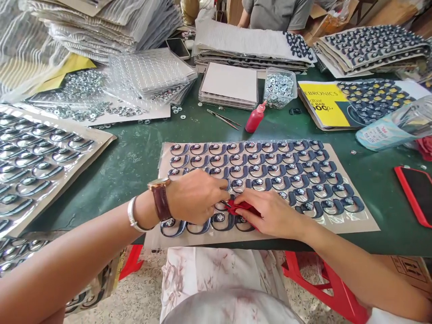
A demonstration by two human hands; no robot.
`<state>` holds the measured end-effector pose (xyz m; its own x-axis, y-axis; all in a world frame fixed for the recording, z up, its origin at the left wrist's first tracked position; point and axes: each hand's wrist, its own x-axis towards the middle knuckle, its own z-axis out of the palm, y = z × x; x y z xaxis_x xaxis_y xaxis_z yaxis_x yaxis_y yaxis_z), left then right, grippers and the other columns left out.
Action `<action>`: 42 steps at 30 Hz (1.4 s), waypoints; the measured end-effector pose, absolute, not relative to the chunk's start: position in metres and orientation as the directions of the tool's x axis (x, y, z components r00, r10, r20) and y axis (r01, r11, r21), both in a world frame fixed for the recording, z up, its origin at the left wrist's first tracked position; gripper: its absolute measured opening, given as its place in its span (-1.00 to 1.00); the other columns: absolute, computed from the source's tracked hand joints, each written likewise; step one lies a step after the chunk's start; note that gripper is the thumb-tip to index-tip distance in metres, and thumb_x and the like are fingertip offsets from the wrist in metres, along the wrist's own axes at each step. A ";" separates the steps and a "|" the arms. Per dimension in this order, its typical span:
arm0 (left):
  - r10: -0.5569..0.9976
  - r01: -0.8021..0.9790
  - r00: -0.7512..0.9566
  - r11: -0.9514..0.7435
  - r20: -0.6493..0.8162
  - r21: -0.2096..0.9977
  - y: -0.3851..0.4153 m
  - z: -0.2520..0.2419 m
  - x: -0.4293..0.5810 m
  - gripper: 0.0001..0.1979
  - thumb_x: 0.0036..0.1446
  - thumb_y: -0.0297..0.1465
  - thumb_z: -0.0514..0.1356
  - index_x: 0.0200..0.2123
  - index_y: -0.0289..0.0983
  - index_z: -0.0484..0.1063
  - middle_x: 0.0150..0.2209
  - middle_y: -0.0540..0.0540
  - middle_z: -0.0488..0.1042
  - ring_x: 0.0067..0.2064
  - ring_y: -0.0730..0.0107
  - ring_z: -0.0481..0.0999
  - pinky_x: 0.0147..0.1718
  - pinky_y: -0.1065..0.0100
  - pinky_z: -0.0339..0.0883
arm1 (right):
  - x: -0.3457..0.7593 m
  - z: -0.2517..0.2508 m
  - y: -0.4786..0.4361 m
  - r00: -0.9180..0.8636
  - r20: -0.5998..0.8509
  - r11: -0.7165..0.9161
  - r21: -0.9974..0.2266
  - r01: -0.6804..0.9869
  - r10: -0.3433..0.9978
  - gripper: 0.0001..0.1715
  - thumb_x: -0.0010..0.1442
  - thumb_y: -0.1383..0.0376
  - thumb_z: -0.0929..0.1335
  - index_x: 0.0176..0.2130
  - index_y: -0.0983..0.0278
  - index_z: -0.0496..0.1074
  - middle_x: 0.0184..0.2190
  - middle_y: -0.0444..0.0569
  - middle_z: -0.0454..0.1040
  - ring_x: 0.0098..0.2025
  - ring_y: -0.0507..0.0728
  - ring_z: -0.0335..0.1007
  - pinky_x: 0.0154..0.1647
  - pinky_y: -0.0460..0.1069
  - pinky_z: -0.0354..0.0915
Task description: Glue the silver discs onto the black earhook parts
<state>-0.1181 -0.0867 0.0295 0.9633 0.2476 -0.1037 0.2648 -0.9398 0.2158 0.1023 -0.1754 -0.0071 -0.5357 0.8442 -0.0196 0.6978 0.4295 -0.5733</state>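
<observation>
A clear plastic sheet on brown card lies in front of me. It carries rows of dark, curved, hook-shaped pieces, each with a round shiny centre. Over its left half, my left hand is closed in a pinch; a thin dark piece shows at its fingertips, but its kind is unclear. My right hand grips a bunched red cloth just beside the left fingertips. Both hands meet low over the sheet, covering several of the pieces.
Behind the sheet are tweezers, a red squeeze bottle and a tub of metal washers. Loose washers and stacked sheets crowd the back left. A bottle and red-cased phone lie right. Another person is opposite.
</observation>
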 end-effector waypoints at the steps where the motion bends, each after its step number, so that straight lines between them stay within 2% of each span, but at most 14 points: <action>1: 0.244 0.262 0.964 -0.938 -0.105 0.226 -0.085 0.032 -0.118 -0.78 -0.06 -0.53 0.12 -0.32 -0.21 0.46 -0.39 0.02 0.43 -0.57 0.51 0.24 -0.61 0.30 -0.16 | 0.103 -0.007 -0.176 -0.531 -0.023 0.422 -0.578 0.698 0.847 -0.85 0.34 0.27 0.29 -0.09 0.22 0.39 -0.20 -0.06 0.54 -0.23 0.13 0.51 -0.32 -0.01 0.30; 6: 0.258 0.282 0.959 -0.911 -0.115 0.300 -0.077 0.037 -0.121 -0.74 -0.04 -0.54 0.14 -0.28 -0.18 0.50 -0.35 0.05 0.48 -0.50 0.51 0.35 -0.56 0.34 -0.03 | 0.100 -0.006 -0.178 -0.473 -0.024 0.360 -0.615 0.702 0.881 -0.87 0.31 0.28 0.31 -0.13 0.21 0.42 -0.20 -0.08 0.55 -0.24 0.12 0.51 -0.28 -0.01 0.31; 8: 0.256 0.282 0.959 -0.898 -0.120 0.338 -0.074 0.036 -0.123 -0.74 -0.02 -0.52 0.15 -0.25 -0.16 0.51 -0.32 0.05 0.50 -0.46 0.50 0.40 -0.54 0.37 0.04 | 0.094 -0.004 -0.178 -0.382 -0.036 0.260 -0.675 0.691 0.923 -0.90 0.29 0.29 0.32 -0.19 0.21 0.44 -0.27 -0.11 0.57 -0.28 0.10 0.51 -0.28 -0.03 0.31; 12: 0.252 0.288 0.958 -0.852 -0.138 0.437 -0.069 0.034 -0.127 -0.73 0.05 -0.51 0.16 -0.17 -0.18 0.51 -0.26 0.01 0.53 -0.39 0.48 0.45 -0.46 0.43 0.19 | 0.075 0.005 -0.171 -0.173 -0.180 -0.041 -0.798 0.601 0.968 -0.85 0.27 0.27 0.30 -0.27 0.22 0.47 -0.50 -0.18 0.56 -0.51 0.01 0.44 -0.47 -0.10 0.26; 15: 0.264 0.299 0.954 -0.819 -0.141 0.490 -0.068 0.032 -0.131 -0.72 0.09 -0.50 0.16 -0.12 -0.19 0.51 -0.24 -0.02 0.54 -0.33 0.45 0.50 -0.40 0.45 0.26 | 0.062 0.005 -0.161 -0.140 -0.225 -0.095 -0.786 0.610 0.964 -0.87 0.17 0.32 0.33 -0.35 0.24 0.51 -0.60 -0.18 0.51 -0.58 0.00 0.37 -0.54 -0.11 0.19; 19: 0.243 0.258 0.965 -0.810 -0.099 0.527 -0.066 0.028 -0.136 -0.73 0.18 -0.50 0.13 -0.08 -0.20 0.51 -0.22 -0.05 0.55 -0.29 0.42 0.53 -0.37 0.45 0.28 | 0.055 -0.002 -0.151 -0.168 -0.309 -0.161 -0.801 0.577 0.936 -0.87 0.07 0.37 0.36 -0.47 0.28 0.53 -0.64 -0.14 0.49 -0.59 0.01 0.35 -0.61 -0.12 0.11; 22: 0.223 0.219 0.973 -0.820 -0.056 0.530 -0.065 0.023 -0.140 -0.75 0.23 -0.49 0.10 -0.10 -0.22 0.51 -0.21 -0.08 0.55 -0.27 0.39 0.54 -0.36 0.43 0.28 | 0.055 -0.004 -0.148 -0.183 -0.442 -0.324 -0.830 0.454 0.878 -0.85 0.09 0.35 0.35 -0.43 0.30 0.54 -0.66 -0.15 0.46 -0.69 0.00 0.29 -0.73 -0.13 0.07; 26: 0.223 0.208 0.974 -0.818 -0.038 0.536 -0.063 0.020 -0.142 -0.76 0.23 -0.50 0.10 -0.11 -0.23 0.52 -0.20 -0.09 0.55 -0.26 0.38 0.55 -0.35 0.43 0.29 | 0.052 0.005 -0.143 -0.163 -0.587 -0.528 -0.795 0.298 0.793 -0.86 0.09 0.34 0.35 -0.44 0.30 0.52 -0.75 -0.22 0.35 -0.85 -0.06 0.09 -0.89 -0.15 -0.05; 31: 0.241 0.218 0.970 -0.836 -0.021 0.503 -0.064 0.020 -0.142 -0.72 0.19 -0.55 0.10 -0.12 -0.20 0.51 -0.22 -0.04 0.55 -0.31 0.43 0.53 -0.41 0.45 0.24 | 0.045 0.018 -0.140 -0.216 -0.677 -0.645 -0.736 0.207 0.703 -0.79 0.08 0.44 0.29 -0.52 0.32 0.45 -0.75 -0.15 0.41 -0.84 -0.05 0.20 -0.91 -0.20 -0.11; 34: 0.250 0.227 0.968 -0.867 -0.006 0.444 -0.065 0.018 -0.143 -0.75 0.19 -0.54 0.10 -0.14 -0.20 0.52 -0.23 -0.03 0.55 -0.33 0.44 0.53 -0.43 0.44 0.23 | 0.043 0.019 -0.144 -0.282 -0.711 -0.699 -0.697 0.160 0.644 -0.78 0.06 0.47 0.26 -0.54 0.33 0.42 -0.75 -0.14 0.42 -0.84 -0.06 0.18 -0.91 -0.20 -0.16; 37: 0.264 0.239 0.964 -0.878 0.004 0.414 -0.066 0.015 -0.145 -0.77 0.21 -0.50 0.10 -0.15 -0.21 0.52 -0.24 -0.03 0.55 -0.33 0.42 0.53 -0.44 0.43 0.22 | 0.043 0.017 -0.147 -0.292 -0.722 -0.719 -0.681 0.139 0.627 -0.78 0.04 0.49 0.26 -0.55 0.36 0.42 -0.81 -0.14 0.36 -0.84 -0.07 0.16 -0.88 -0.21 -0.12; 42: 0.274 0.248 0.962 -0.879 0.005 0.408 -0.067 0.014 -0.145 -0.77 0.21 -0.49 0.10 -0.16 -0.20 0.53 -0.26 -0.03 0.55 -0.36 0.42 0.51 -0.47 0.41 0.18 | 0.043 0.011 -0.148 -0.277 -0.735 -0.746 -0.660 0.085 0.619 -0.80 0.05 0.48 0.27 -0.53 0.38 0.44 -0.80 -0.12 0.37 -0.82 -0.05 0.24 -0.87 -0.22 -0.05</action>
